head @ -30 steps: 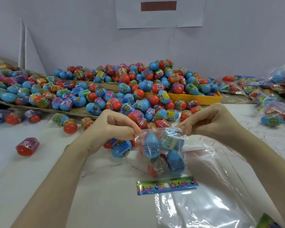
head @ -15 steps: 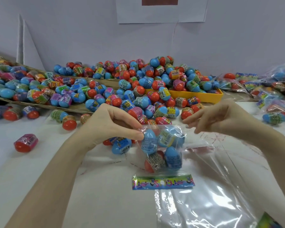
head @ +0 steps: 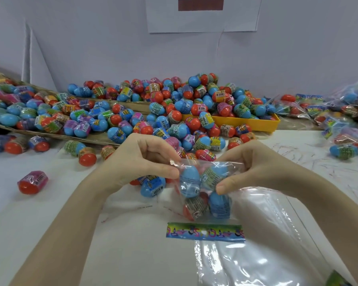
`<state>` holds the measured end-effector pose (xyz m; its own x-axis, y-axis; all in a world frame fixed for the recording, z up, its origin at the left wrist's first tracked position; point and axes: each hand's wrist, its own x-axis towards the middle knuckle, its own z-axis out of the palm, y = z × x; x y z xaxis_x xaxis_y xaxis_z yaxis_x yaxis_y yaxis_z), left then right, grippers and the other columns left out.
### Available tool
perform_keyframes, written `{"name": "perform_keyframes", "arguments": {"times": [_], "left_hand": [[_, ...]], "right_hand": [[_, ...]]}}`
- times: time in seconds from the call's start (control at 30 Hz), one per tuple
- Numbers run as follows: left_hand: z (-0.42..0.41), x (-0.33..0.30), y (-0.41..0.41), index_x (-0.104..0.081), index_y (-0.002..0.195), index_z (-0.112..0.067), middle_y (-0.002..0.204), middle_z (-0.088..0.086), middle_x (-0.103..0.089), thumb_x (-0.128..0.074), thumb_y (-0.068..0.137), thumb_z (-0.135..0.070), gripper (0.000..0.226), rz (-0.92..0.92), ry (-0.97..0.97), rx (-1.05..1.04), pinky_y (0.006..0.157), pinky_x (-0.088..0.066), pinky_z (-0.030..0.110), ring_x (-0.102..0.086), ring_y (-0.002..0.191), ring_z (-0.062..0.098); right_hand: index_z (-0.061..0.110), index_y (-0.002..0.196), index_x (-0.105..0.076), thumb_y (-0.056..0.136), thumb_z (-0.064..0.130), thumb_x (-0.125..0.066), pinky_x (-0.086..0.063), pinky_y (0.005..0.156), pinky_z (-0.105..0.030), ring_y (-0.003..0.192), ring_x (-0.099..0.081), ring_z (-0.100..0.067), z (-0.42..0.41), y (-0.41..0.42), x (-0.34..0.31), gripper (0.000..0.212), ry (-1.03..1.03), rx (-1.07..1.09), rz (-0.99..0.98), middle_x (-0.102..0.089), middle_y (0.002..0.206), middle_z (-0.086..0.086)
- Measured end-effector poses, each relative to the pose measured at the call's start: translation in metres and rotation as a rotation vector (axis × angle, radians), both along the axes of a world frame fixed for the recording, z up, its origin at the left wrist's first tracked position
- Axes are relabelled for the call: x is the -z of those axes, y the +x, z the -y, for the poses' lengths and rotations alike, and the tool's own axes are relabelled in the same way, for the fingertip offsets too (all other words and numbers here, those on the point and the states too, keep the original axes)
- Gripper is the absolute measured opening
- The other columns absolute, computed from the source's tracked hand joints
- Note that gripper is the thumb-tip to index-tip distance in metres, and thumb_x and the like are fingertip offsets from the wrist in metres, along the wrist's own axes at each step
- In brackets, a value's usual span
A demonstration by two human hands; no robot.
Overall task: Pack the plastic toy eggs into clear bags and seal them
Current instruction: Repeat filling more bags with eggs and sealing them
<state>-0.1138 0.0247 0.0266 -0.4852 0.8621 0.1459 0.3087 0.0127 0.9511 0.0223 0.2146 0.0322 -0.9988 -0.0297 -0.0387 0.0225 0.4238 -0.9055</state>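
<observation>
- Loose egg (head: 32,182): red with a pink wrap, lies alone on the table (head: 50,234), far left.
- Cardboard flat (head: 70,137): carries blue and red eggs along the left rear.
- Egg pile (head: 174,112): spills from the yellow tray (head: 256,122) toward the hands.
- Left hand (head: 141,162): fingers curled, thumb and forefinger pinch the left corner of the bag's mouth.
- Bag (head: 205,190): clear film, held just above the table centre, four eggs visible inside, printed header strip (head: 205,233) at its lower end.
- Right hand (head: 254,168): fingers curled round the bag's right side, thumb pressing the film near the mouth.
- Empty bags (head: 256,254): glossy stack under and beside the right forearm.
- Packed bags (head: 339,112): heaped at far right.
- Handling, judged: film thin, limp, slippery; eggs light, hard, prone to roll and shift the load. Best held at both corners of the mouth, film kept taut so the seal strip meets flat.
</observation>
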Motion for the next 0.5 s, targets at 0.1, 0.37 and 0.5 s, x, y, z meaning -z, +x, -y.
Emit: {"name": "perform_keyframes", "arguments": {"times": [0.1,0.37,0.5], "left_hand": [[0.001,-0.001,-0.001,-0.072,0.080,-0.025,0.074,-0.003,-0.073,-0.074,0.054,-0.017,0.027,0.041,0.031,-0.005,0.061,-0.052,0.015,-0.069,0.069,0.009],[-0.006,-0.003,0.013,-0.075,0.086,-0.017,0.081,0.005,-0.075,-0.069,0.059,-0.032,0.032,0.091,-0.138,0.053,0.057,-0.055,0.019,-0.070,0.068,0.014],[-0.005,-0.002,0.011,-0.077,0.078,-0.025,0.084,0.003,-0.075,-0.068,0.059,-0.033,0.022,0.146,-0.124,0.080,0.053,-0.052,0.015,-0.070,0.066,0.011]], "right_hand": [[0.011,0.085,-0.074,0.051,0.027,-0.078,-0.058,0.066,-0.030,0.083,-0.070,-0.019,-0.001,-0.001,0.000,0.038,-0.074,0.003,-0.031,-0.073,0.087,-0.007],[0.011,0.085,-0.075,0.053,0.019,-0.079,-0.055,0.063,-0.024,0.082,-0.070,-0.021,-0.006,-0.001,0.000,0.033,-0.146,-0.025,-0.086,-0.073,0.086,-0.009],[0.018,0.076,-0.076,0.059,0.016,-0.080,-0.052,0.059,-0.019,0.074,-0.069,-0.015,-0.009,-0.001,0.000,0.018,-0.166,-0.057,-0.069,-0.073,0.081,-0.004]]}}
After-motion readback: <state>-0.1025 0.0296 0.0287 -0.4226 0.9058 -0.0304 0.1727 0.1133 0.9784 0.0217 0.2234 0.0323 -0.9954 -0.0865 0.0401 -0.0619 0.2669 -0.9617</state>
